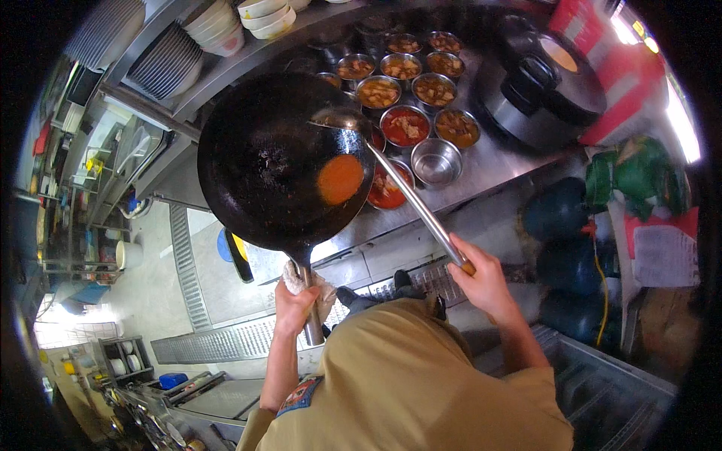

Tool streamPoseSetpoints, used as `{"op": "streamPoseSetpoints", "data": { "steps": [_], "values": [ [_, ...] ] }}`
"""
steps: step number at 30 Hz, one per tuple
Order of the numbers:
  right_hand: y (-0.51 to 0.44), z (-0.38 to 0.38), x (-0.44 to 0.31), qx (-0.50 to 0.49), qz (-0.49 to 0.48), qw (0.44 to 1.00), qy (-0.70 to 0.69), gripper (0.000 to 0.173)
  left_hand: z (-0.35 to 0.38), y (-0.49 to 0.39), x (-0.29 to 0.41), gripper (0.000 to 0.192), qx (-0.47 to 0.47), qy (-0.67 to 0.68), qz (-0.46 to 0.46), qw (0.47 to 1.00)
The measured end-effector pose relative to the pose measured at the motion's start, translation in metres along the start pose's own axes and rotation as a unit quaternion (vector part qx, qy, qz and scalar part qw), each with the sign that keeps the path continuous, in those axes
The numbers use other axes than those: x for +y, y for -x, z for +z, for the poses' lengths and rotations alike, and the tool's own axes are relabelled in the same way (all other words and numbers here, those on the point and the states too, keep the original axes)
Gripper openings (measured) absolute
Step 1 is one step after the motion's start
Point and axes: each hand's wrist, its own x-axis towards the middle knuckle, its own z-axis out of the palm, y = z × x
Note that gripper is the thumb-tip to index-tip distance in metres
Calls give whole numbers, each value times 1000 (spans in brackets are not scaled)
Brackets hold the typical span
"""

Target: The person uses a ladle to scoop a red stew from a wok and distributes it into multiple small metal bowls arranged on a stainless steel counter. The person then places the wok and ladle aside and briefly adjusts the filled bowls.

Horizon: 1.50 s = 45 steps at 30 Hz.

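Observation:
With a white cloth [293, 277] around the metal handle, my left hand [296, 307] grips a large black wok [254, 152]. The wok is tilted over the counter's near edge, and a small pool of orange-red sauce [340, 179] lies at its right side. My right hand [479, 276] holds a long-handled steel ladle [414, 200]; its bowl rests at or just above the wok's right rim. Beside the wok stand metal bowls of red stew [404, 125], one partly hidden by the ladle handle. An empty metal bowl [436, 162] sits to their right.
Several metal bowls of brownish stew [401, 66] stand farther back on the steel counter [496, 163]. A large lidded cooker [536, 96] is at the right. White bowls [268, 20] and stacked plates [166, 62] fill a shelf upper left. Floor drain grating [225, 341] runs below.

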Motion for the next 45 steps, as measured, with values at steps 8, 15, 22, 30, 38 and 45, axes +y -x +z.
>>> {"op": "streamPoseSetpoints", "data": {
  "steps": [8, 15, 22, 30, 38, 45],
  "values": [
    [6, -6, 5, 28, -4, 999, -16, 50, 13, 4, 6, 31, -19, 29, 53, 998],
    [13, -11, 8, 34, 15, 999, -34, 50, 21, 4, 11, 31, -18, 3, 63, 998],
    [17, -13, 14, 46, 8, 999, -28, 50, 31, 15, 26, 30, -5, -9, 78, 997],
    [17, -16, 17, 28, 17, 999, -43, 51, 30, 16, 24, 31, -11, 9, 54, 998],
    [16, -14, 17, 35, 4, 998, -45, 51, 19, 6, 9, 35, 5, 31, 25, 999],
    [11, -9, 17, 18, -8, 998, -58, 50, 4, 12, 16, 33, 61, 20, -11, 998]
  ]
}}
